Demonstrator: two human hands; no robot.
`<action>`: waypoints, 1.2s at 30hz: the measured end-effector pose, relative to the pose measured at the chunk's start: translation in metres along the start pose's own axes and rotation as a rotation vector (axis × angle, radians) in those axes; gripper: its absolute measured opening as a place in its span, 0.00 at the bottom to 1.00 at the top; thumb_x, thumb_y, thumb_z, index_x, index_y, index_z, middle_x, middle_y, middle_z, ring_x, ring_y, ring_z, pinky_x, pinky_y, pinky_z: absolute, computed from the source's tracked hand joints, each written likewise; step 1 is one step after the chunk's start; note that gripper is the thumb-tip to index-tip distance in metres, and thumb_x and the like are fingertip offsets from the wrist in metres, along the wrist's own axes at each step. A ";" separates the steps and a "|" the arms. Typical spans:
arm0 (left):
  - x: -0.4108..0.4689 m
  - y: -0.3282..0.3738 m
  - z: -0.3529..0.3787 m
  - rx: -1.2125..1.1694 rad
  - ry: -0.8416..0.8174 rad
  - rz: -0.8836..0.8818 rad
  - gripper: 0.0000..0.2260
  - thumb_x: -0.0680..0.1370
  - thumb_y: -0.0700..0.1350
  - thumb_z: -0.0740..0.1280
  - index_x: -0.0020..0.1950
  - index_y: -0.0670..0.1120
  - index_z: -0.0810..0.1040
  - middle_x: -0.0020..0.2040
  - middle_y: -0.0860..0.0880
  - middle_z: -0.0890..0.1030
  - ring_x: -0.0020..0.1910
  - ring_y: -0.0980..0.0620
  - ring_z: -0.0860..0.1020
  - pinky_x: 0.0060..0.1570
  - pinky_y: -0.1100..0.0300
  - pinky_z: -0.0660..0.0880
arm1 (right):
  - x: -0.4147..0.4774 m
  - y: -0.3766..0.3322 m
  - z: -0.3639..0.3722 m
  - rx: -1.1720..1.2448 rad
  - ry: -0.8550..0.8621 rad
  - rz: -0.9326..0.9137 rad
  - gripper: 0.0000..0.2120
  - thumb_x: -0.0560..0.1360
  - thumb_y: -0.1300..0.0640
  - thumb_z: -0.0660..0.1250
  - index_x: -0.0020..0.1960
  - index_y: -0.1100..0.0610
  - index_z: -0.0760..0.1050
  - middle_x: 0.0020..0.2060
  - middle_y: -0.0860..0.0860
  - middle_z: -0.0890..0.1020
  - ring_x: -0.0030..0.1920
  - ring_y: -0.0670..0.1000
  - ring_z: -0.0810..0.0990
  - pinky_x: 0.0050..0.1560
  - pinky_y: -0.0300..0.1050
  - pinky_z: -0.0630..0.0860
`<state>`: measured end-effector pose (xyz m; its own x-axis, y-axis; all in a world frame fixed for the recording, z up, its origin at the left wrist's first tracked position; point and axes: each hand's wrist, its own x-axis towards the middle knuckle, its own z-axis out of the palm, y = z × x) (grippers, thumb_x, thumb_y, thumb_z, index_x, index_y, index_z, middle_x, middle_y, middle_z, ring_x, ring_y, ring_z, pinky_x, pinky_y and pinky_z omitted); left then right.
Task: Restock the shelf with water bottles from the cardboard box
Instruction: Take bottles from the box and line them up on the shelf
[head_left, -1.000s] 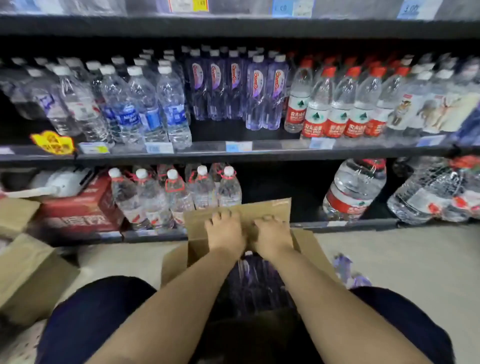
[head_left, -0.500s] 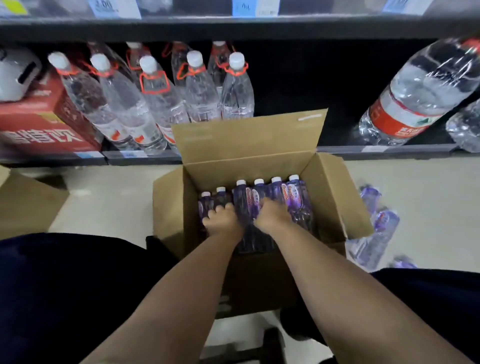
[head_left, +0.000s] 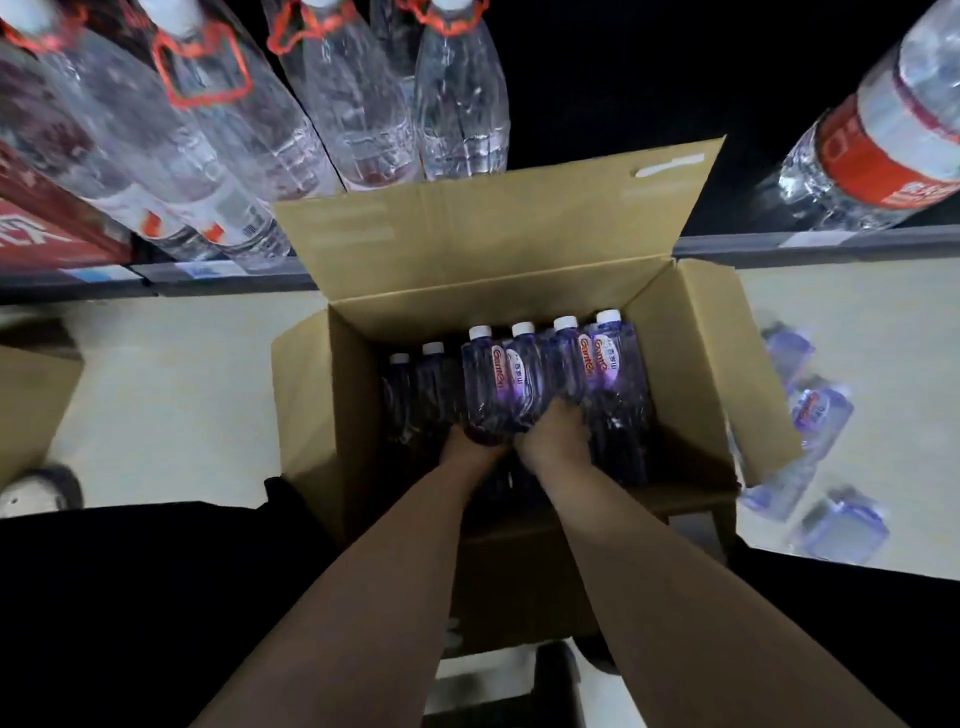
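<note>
- Fingers of the left hand and right hand curl round the lower ends of purple bottles inside the cardboard box, which stands on the floor just before the shelf.
- To lift well, I would squeeze low and firmly, raise the bottles straight up past the standing flap, and keep them upright so none slips.
- The fingertips are hidden behind the bottles, so how many each hand holds is unclear.
- The box's depths are dark, and the loose bottles on the floor to the right are blurred.

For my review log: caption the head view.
Left hand and right hand hold purple bottles in the open cardboard box.
</note>
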<state>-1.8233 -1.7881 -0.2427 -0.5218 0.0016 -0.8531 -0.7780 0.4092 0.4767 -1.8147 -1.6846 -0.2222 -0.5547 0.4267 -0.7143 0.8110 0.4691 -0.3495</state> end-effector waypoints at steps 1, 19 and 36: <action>0.001 -0.001 0.002 0.012 0.007 0.001 0.36 0.70 0.42 0.76 0.73 0.44 0.63 0.68 0.43 0.73 0.66 0.43 0.72 0.63 0.56 0.69 | 0.002 0.001 0.001 0.003 -0.013 0.030 0.34 0.73 0.55 0.69 0.73 0.59 0.58 0.71 0.59 0.64 0.70 0.64 0.64 0.69 0.56 0.64; 0.001 -0.022 -0.029 -0.131 -0.030 -0.073 0.35 0.68 0.41 0.76 0.73 0.46 0.66 0.65 0.44 0.75 0.59 0.46 0.76 0.60 0.51 0.75 | 0.014 0.007 0.033 -0.063 -0.093 0.120 0.34 0.72 0.56 0.72 0.71 0.62 0.58 0.67 0.62 0.69 0.64 0.62 0.73 0.62 0.53 0.74; -0.003 -0.005 -0.025 -0.114 -0.151 -0.075 0.30 0.67 0.37 0.76 0.67 0.44 0.72 0.60 0.44 0.80 0.57 0.44 0.79 0.61 0.48 0.75 | 0.024 0.016 0.002 0.361 -0.221 0.168 0.25 0.76 0.50 0.68 0.70 0.59 0.68 0.65 0.57 0.75 0.64 0.60 0.73 0.59 0.50 0.70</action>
<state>-1.8261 -1.8130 -0.2371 -0.4094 0.1156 -0.9050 -0.8515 0.3078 0.4245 -1.8146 -1.6684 -0.2458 -0.3883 0.2803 -0.8779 0.9212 0.0912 -0.3783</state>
